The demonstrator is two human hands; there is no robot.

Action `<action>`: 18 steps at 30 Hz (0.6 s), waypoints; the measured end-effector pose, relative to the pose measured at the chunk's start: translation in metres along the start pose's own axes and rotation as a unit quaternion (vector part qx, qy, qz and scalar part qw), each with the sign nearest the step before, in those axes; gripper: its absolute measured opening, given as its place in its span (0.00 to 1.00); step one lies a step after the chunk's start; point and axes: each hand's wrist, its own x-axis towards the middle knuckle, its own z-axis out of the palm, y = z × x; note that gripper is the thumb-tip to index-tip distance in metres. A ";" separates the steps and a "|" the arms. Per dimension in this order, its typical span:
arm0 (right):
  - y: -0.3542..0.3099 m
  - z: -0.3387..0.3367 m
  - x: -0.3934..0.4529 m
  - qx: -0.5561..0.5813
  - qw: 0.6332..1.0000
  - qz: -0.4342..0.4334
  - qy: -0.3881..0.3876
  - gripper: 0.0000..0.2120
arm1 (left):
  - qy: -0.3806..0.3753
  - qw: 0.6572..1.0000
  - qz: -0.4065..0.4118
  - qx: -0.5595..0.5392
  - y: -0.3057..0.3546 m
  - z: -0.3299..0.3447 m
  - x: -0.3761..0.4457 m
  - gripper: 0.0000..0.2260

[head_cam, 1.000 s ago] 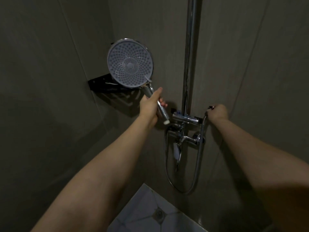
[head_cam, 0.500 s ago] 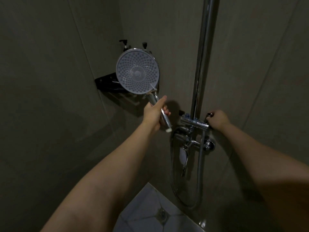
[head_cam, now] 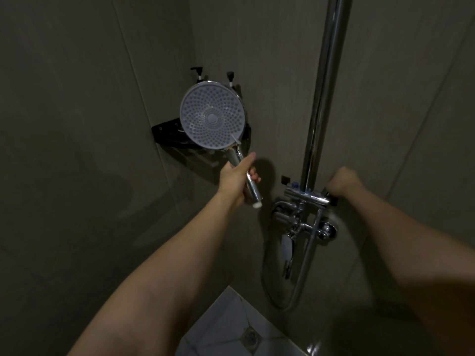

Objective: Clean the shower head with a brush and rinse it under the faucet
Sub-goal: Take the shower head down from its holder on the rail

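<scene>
Over the last second little has changed in our grip: our left hand (head_cam: 235,179) stays wrapped around the chrome handle of the shower head (head_cam: 212,118), thumb along the top, and the round face still points back at us. What has shifted is mostly our view, which has tipped upward, so the head now sits near the middle of the picture, at about 11 o'clock from the faucet (head_cam: 305,199). Two pump tops (head_cam: 198,73) have come into sight above the black corner shelf (head_cam: 167,132) behind the head.

Our right hand (head_cam: 343,183) has kept its place at the 3 o'clock end of the faucet bar, fingers curled over what looks like the knob there; the knob itself is mostly hidden, so we cannot tell whether it has turned. No water shows at the spout (head_cam: 286,249) below, at 6 o'clock from the bar.

No brush is visible. We judge that we are setting up the rinse: the head is free of its hose (head_cam: 303,273) and held well above and left of the spout, so it must come down toward 5 o'clock once water runs.
</scene>
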 end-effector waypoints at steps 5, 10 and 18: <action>-0.002 0.014 -0.005 -0.033 0.998 -0.007 -0.054 0.15 | -0.004 1.000 0.008 0.004 0.003 -0.006 0.002 0.09; 0.001 0.019 -0.004 -0.073 0.996 -0.027 -0.043 0.15 | 0.009 1.000 0.009 -0.003 0.007 -0.010 0.004 0.08; -0.002 0.034 -0.021 -0.129 0.991 -0.039 0.025 0.13 | 0.037 0.998 0.029 -0.047 0.021 -0.009 0.003 0.08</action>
